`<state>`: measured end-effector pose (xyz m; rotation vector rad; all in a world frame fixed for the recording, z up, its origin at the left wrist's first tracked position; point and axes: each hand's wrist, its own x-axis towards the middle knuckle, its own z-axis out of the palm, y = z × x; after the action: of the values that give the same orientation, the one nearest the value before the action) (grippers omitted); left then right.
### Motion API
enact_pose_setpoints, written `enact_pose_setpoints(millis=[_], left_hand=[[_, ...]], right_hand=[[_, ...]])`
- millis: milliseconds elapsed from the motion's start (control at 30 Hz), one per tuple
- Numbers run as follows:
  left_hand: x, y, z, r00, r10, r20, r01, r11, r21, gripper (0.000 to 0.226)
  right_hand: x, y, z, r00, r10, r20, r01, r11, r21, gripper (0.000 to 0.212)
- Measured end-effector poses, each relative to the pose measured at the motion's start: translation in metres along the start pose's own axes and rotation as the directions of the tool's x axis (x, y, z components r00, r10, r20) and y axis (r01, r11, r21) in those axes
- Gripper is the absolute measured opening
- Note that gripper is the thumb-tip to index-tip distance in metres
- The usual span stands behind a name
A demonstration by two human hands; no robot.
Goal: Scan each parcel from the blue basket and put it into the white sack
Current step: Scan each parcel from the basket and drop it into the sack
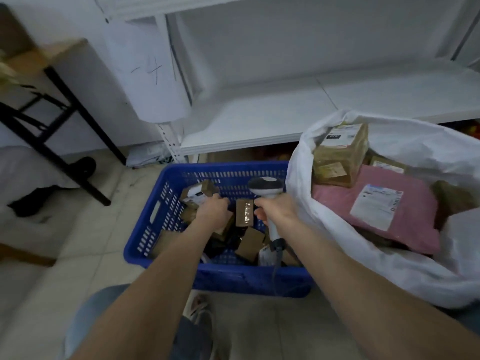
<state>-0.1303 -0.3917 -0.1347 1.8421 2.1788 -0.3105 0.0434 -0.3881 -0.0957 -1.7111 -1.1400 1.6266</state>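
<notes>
The blue basket [155,219] sits on the floor in front of me with several small cardboard parcels inside. My left hand [213,210] reaches down into it, fingers curled over a small brown parcel [223,227] that is mostly hidden beneath the hand. My right hand [275,207] grips the handle of a white and grey barcode scanner [265,189], its head over the basket's back right corner. A taped brown box [244,213] stands between the two hands. To the right, the white sack [389,258] lies open, holding a pink mailer [376,211] and a brown box [340,154].
A white metal shelf [259,120] runs behind the basket and sack. A black folding table leg [78,141] and a small wheel stand at the left. My knee in jeans [104,307] and a shoe are near the bottom. The floor is pale tile.
</notes>
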Motion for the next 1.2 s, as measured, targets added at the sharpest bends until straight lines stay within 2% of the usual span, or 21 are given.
enact_pose_setpoints(millis=[133,267,367,567,700,800,900,1000,1133,1200], left_hand=[[0.034,-0.04,0.033,0.993,-0.057,0.108,0.063,0.996,-0.059,0.05],[0.089,-0.083,0.053,0.981,-0.151,0.122,0.165,0.98,-0.111,0.059],[0.138,-0.107,0.063,0.971,-0.214,0.11,0.229,0.963,-0.142,0.063],[0.229,-0.134,0.086,0.975,-0.222,0.009,0.219,0.958,-0.187,0.07],[0.268,-0.143,0.097,0.963,-0.269,0.017,0.266,0.936,-0.229,0.069],[0.278,-0.145,0.112,0.966,-0.258,0.038,0.26,0.948,-0.185,0.073],[0.276,-0.141,0.128,0.969,-0.209,0.129,0.222,0.97,-0.097,0.08],[0.265,-0.132,0.139,0.962,-0.19,0.196,0.194,0.981,-0.003,0.071],[0.257,-0.129,0.144,0.99,-0.127,0.063,0.124,0.991,0.053,0.063],[0.261,-0.138,0.148,0.99,-0.144,-0.013,0.144,0.988,0.053,0.065]], right_hand=[[0.042,0.002,0.045,0.995,0.099,0.013,-0.099,0.995,-0.007,0.019],[0.094,0.006,0.089,0.986,0.166,0.01,-0.167,0.985,0.033,0.019],[0.138,0.017,0.115,0.971,0.237,0.018,-0.238,0.969,0.062,0.021],[0.202,0.047,0.139,0.908,0.413,0.068,-0.418,0.897,0.141,0.018],[0.224,0.068,0.145,0.873,0.48,0.09,-0.488,0.857,0.167,0.019],[0.231,0.076,0.144,0.865,0.495,0.085,-0.502,0.845,0.184,0.02],[0.23,0.076,0.14,0.87,0.487,0.08,-0.493,0.849,0.192,0.018],[0.228,0.075,0.134,0.882,0.468,0.065,-0.471,0.861,0.191,0.016],[0.227,0.078,0.127,0.887,0.46,0.047,-0.457,0.858,0.234,0.017],[0.228,0.082,0.128,0.878,0.472,0.072,-0.474,0.843,0.255,0.017]])
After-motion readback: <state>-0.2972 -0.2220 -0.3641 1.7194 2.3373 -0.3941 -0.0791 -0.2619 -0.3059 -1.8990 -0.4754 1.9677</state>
